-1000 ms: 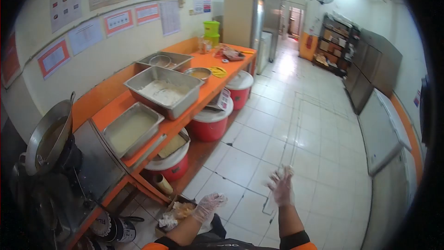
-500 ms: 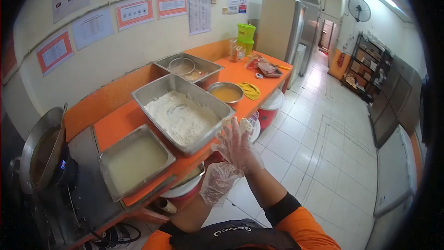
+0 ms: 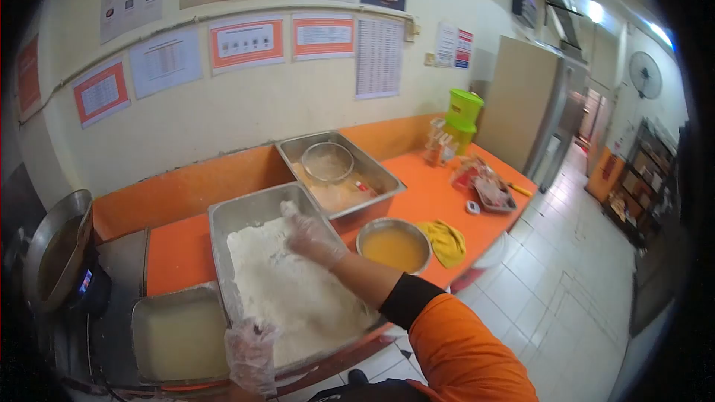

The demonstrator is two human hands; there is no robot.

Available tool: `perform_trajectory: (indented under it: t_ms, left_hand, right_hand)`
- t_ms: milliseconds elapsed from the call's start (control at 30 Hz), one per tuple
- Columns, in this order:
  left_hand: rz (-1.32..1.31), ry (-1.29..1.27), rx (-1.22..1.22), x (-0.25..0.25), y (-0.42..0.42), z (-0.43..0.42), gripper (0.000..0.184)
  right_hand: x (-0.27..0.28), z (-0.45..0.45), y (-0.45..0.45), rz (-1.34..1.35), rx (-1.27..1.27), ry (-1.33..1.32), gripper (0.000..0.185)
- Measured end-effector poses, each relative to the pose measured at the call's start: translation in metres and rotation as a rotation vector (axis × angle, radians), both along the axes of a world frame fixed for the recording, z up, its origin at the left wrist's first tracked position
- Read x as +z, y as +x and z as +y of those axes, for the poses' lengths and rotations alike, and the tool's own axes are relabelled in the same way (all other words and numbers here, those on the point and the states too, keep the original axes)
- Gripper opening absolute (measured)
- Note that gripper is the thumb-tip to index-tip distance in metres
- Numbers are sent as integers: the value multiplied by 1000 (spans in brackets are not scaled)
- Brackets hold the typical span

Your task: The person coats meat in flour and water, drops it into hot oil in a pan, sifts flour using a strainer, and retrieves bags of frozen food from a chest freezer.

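A large steel pan of white flour (image 3: 298, 294) lies on the orange table (image 3: 179, 253). My right hand (image 3: 311, 237), in a clear glove, reaches over the flour near the pan's far side; whether its blurred fingers hold anything is unclear. My left hand (image 3: 252, 353), also gloved, is at the pan's near left edge, beside a steel tray of pale liquid (image 3: 182, 336). Its fingers are bent and partly hidden. Behind the flour stands a steel pan with a sieve (image 3: 328, 162). To the right are a bowl of orange-yellow liquid (image 3: 393, 247) and a yellow cloth (image 3: 444, 243).
A wok (image 3: 56, 260) stands on the stove at left. Farther along the table are green containers (image 3: 463, 110), clear bottles (image 3: 438, 143) and a tray of raw meat (image 3: 493, 192). A fridge (image 3: 518, 97) stands beyond; tiled floor (image 3: 514, 313) extends at right.
The view has turned and come closer to the table. My hands, together half a second ago, have moved apart: the right over the flour, the left to the pan's near left edge.
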State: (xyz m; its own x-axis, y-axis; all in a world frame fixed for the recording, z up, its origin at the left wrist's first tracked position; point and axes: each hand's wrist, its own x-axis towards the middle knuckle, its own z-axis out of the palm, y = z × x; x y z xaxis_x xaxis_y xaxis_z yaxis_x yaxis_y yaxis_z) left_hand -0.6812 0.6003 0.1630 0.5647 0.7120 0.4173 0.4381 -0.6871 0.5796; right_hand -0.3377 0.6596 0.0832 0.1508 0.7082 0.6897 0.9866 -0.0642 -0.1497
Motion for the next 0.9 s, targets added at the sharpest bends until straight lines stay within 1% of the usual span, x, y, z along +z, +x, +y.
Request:
perform_trajectory:
  t_ms: [67, 100, 133, 200, 233, 300, 333, 367, 400, 433, 500, 567, 633, 733, 800, 833, 867, 900]
  left_hand:
    - [18, 17, 98, -10, 12, -4, 23]
    - [47, 34, 124, -15, 16, -4, 21]
    - [91, 53, 141, -21, 19, -5, 20]
    - [203, 104, 161, -32, 19, -4, 17]
    - [268, 149, 174, -39, 20, -2, 16]
    - [429, 313, 211, -56, 18, 3, 15]
    - [512, 469, 250, -68, 18, 7, 14]
    - [548, 792, 248, -89, 15, 9, 12]
    - [212, 208, 120, -40, 29, 5, 13]
    - [321, 178, 103, -43, 30, 6, 13]
    - [540, 110, 46, -49, 26, 6, 15]
    - [499, -56, 142, -42, 35, 2, 20]
    - [451, -205, 237, -31, 43, -2, 26]
    - [319, -594, 290, -40, 47, -3, 16]
    - [433, -495, 299, -51, 42, -2, 17]
    - [485, -441, 307, -59, 37, 0, 17]
    - [478, -331, 260, -68, 32, 0, 22]
    - [475, -218, 211, -73, 29, 0, 26]
  right_hand:
    - [87, -24, 32, 639, -65, -20, 28]
    - [118, -35, 46, 1229, -39, 11, 29]
    - [111, -29, 87, 1108, -114, 30, 33]
    - [90, -27, 172, 498, -398, -82, 41]
    - [81, -27, 208, 428, -493, -125, 45]
    - [63, -11, 273, 1083, -508, -5, 48]
    - [62, -7, 285, 1362, -501, 87, 48]
    - [52, 0, 298, 1350, -591, 24, 48]
    - [41, 7, 311, 1339, -677, -43, 49]
    - [26, 10, 325, 1333, -733, -112, 49]
    - [-2, 20, 348, 1260, -746, -256, 48]
    - [-29, 26, 366, 1138, -709, -400, 47]
    - [-46, 30, 376, 996, -666, -488, 47]
    - [-53, 34, 393, 789, -607, -520, 46]
    - [-49, 32, 399, 697, -627, -473, 46]
    - [-49, 30, 397, 664, -688, -442, 47]
    - [-46, 27, 392, 634, -750, -411, 48]
    - [-34, 21, 382, 629, -759, -381, 50]
